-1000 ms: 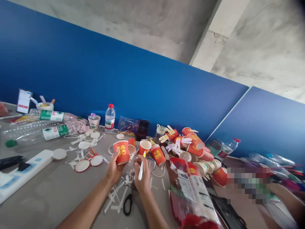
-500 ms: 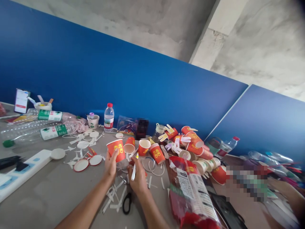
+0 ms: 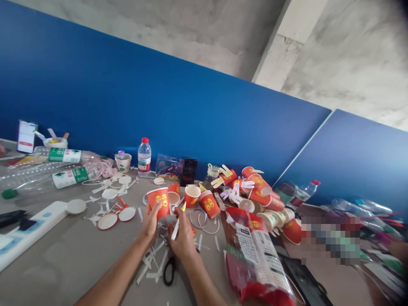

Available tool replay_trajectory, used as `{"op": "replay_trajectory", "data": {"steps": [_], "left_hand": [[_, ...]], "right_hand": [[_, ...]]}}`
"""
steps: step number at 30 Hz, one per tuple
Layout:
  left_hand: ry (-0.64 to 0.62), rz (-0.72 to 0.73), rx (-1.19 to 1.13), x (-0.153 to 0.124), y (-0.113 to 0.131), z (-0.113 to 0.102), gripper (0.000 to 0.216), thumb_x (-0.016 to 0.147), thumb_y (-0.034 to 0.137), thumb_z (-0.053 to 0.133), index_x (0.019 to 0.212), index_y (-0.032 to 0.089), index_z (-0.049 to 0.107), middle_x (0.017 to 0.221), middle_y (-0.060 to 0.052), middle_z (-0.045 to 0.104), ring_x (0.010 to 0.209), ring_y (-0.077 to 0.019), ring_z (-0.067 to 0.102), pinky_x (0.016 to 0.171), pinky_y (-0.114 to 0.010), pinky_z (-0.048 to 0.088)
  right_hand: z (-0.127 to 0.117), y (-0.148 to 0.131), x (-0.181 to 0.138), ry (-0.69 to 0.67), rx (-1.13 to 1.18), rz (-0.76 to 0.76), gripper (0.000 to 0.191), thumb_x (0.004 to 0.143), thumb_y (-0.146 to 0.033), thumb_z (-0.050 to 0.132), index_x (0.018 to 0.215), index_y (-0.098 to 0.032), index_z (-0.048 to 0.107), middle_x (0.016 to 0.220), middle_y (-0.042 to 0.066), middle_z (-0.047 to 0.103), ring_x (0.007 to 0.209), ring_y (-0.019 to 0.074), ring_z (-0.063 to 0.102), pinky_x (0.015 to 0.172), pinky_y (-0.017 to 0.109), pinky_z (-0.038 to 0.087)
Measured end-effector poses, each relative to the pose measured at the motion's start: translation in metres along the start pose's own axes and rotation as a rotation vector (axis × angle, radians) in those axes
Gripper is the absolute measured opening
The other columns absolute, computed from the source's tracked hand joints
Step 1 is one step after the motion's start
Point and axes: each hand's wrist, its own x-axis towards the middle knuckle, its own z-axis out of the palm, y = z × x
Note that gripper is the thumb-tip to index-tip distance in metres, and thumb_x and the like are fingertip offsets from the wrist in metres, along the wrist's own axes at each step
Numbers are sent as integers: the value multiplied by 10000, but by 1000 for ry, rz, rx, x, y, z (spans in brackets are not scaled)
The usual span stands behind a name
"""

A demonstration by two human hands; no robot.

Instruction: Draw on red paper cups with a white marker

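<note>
My left hand (image 3: 149, 221) grips a red paper cup (image 3: 159, 202) with gold print, held upright above the grey table (image 3: 70, 250). My right hand (image 3: 184, 238) is closed round a white pen with a yellow tip (image 3: 177, 222), its tip pointing up toward the cup. Black scissors (image 3: 169, 270) lie on the table just below my hands, among white paper strips (image 3: 153, 263).
More red cups (image 3: 208, 203) stand and lie behind my hands, with a pile of cut cups (image 3: 258, 195) to the right. A red plastic sleeve of cups (image 3: 255, 259) lies at right. Cut discs (image 3: 108, 221), water bottles (image 3: 144, 158), a white power strip (image 3: 35, 225) and a phone (image 3: 26, 136) sit at left.
Both hands have drifted slightly left and toward me with the cup and pen. The cup tilted and is now upright again. The view has shifted a little.
</note>
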Motion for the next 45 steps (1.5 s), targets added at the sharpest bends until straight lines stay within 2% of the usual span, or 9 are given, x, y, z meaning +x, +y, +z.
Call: {"op": "replay_trajectory", "data": {"steps": [4, 10, 16, 20, 24, 31, 38, 41, 45], "left_hand": [[32, 50, -40, 4, -2, -2, 423, 752, 408, 1046, 1000, 252, 741, 871, -24, 842, 796, -251, 778, 717, -311, 615], [143, 203, 25, 20, 4, -13, 393, 802, 377, 982, 1046, 260, 697, 912, 8, 808, 784, -203, 715, 738, -295, 582], [239, 270, 54, 18, 16, -8, 366, 856, 344, 927, 1082, 271, 648, 993, 14, 779, 862, -190, 703, 800, -282, 574], [214, 279, 86, 11, 19, -5, 428, 831, 374, 982, 1077, 265, 648, 1014, 16, 775, 911, -217, 697, 816, -303, 587], [177, 271, 102, 9, 17, -5, 408, 845, 330, 974, 1084, 264, 651, 980, 25, 769, 884, -215, 685, 794, -301, 582], [169, 263, 100, 10, 16, -4, 307, 881, 270, 914, 1048, 261, 657, 937, 19, 761, 845, -205, 704, 782, -294, 581], [155, 254, 152, 5, 18, -4, 250, 942, 241, 877, 1062, 246, 658, 918, 39, 738, 838, -199, 688, 779, -294, 568], [148, 254, 172, 4, 18, -4, 209, 966, 199, 839, 1077, 235, 665, 922, 35, 731, 832, -186, 672, 772, -282, 560], [155, 246, 197, 4, 17, -4, 192, 968, 180, 830, 1061, 236, 671, 893, 42, 717, 811, -182, 652, 755, -278, 543]], "right_hand": [[5, 7, -1, 22, -58, -20, 693, 848, -147, 709, 1540, -184, 713, 1406, 184, 846, 1301, 372, 827, 1142, 539, 677], [5, 12, 2, 78, -185, -30, 730, 822, -101, 723, 1546, -196, 710, 1412, 183, 848, 1353, 372, 792, 1182, 567, 656], [10, 11, -2, -46, -358, 15, 785, 772, -64, 769, 1545, -200, 737, 1431, 198, 840, 1393, 427, 760, 1231, 666, 615], [13, 5, -4, -190, -431, 99, 961, 734, -74, 814, 1679, -147, 660, 1538, 263, 804, 1546, 498, 689, 1326, 744, 517], [11, -4, -3, -271, -424, 175, 1063, 724, -114, 850, 1755, -154, 595, 1651, 275, 747, 1678, 538, 572, 1382, 793, 424], [8, -17, -4, -329, -337, 162, 1292, 606, -284, 1024, 1806, -273, 544, 1772, 236, 656, 1733, 612, 461, 1390, 877, 317], [1, -31, -3, -349, -326, 176, 1312, 581, -317, 1096, 1791, -360, 590, 1784, 200, 651, 1753, 617, 425, 1412, 837, 284], [-1, -34, -4, -349, -331, 172, 1277, 607, -311, 1082, 1790, -345, 601, 1757, 194, 679, 1734, 609, 463, 1409, 821, 302], [1, -30, -6, -275, -283, 133, 1260, 592, -317, 1082, 1767, -374, 631, 1639, 167, 784, 1662, 608, 566, 1392, 817, 347]]}}
